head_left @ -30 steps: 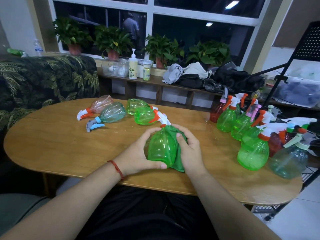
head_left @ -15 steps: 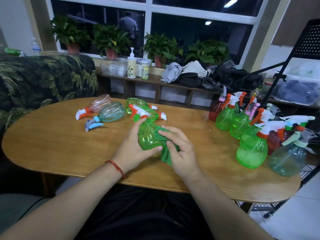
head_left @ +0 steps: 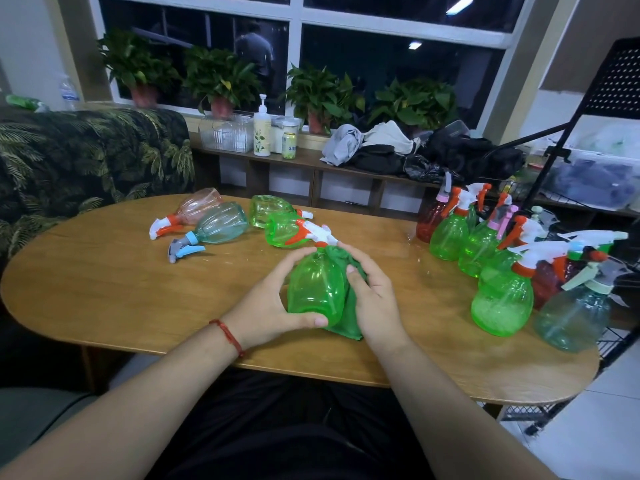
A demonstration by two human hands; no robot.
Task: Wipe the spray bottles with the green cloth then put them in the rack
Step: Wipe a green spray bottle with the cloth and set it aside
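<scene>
HEAD VIEW. Clock positions are read on the tabletop, with 6 o'clock nearest the wearer.

Item 1. Green translucent plastic spray bottle (head_left: 317,285), white-and-orange trigger head. It is near centre, towards 6 o'clock, held low over the oval wooden table (head_left: 104,289) with its base towards the wearer and its head pointing to 12.

Item 2. Crumpled green cloth (head_left: 350,323), against the bottle's 3 o'clock flank and reaching up to its neck.

Item 3. Left hand (head_left: 273,306): fingers curled round the bottle's 9 o'clock side, thumb along the base.

Item 4. Right hand (head_left: 374,299): fingers bent over the cloth, pressing it to the bottle.

Item 5. Four spray bottles lying on their sides at 11 to 12 o'clock: one pink (head_left: 201,206), one pale teal (head_left: 221,223), two green (head_left: 268,209) (head_left: 287,230).

Item 6. Cluster of upright green, red and teal spray bottles (head_left: 450,233) at 2 to 4 o'clock.

Item 7. Black metal wire rack (head_left: 618,341), off the table's edge at 3 to 4 o'clock.

Step in hand, as judged: wiping item 1.

Next move, as judged: turn the bottle in the left hand so the cloth reaches the unwiped side and the trigger head. Then carry it upright towards 3 o'clock, clearing the standing cluster, and set it in the rack.
</scene>
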